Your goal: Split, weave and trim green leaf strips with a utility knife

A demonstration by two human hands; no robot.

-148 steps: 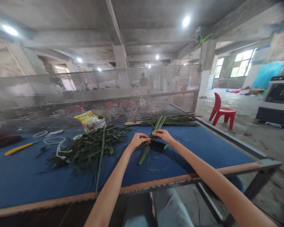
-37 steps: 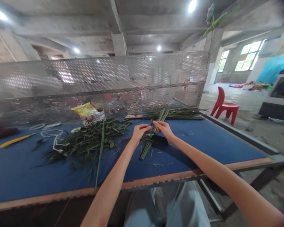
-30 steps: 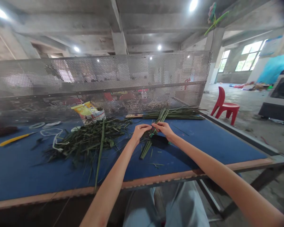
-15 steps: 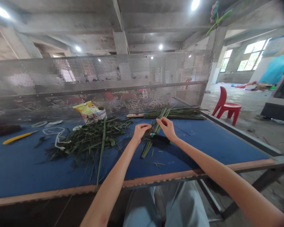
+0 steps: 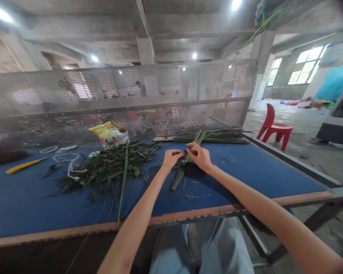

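Observation:
My left hand (image 5: 171,158) is closed in a pinch over the blue tabletop, on what looks like a thin dark grass strip (image 5: 185,151). Close against it on the right, my right hand (image 5: 200,156) has thumb and forefinger pinched at the same spot; its fingers partly hide the strip. Under both hands lies a bundle of cut green stalks (image 5: 177,180), slanting away from me. A small tool with a teal tip (image 5: 185,162) shows beneath my right hand, its dark handle mostly covered.
Left of my hands is a heap of dark green leaf strips (image 5: 108,163), a long stalk (image 5: 124,179), white cord (image 5: 71,166) and a yellow-handled knife (image 5: 24,166). Long stalks (image 5: 217,137) lie at the back, before a perforated metal screen (image 5: 160,87). A red chair (image 5: 276,127) stands right.
My right hand has moved slightly left and down, closing in on my left hand, and now covers more of the tool. My left hand has barely moved.

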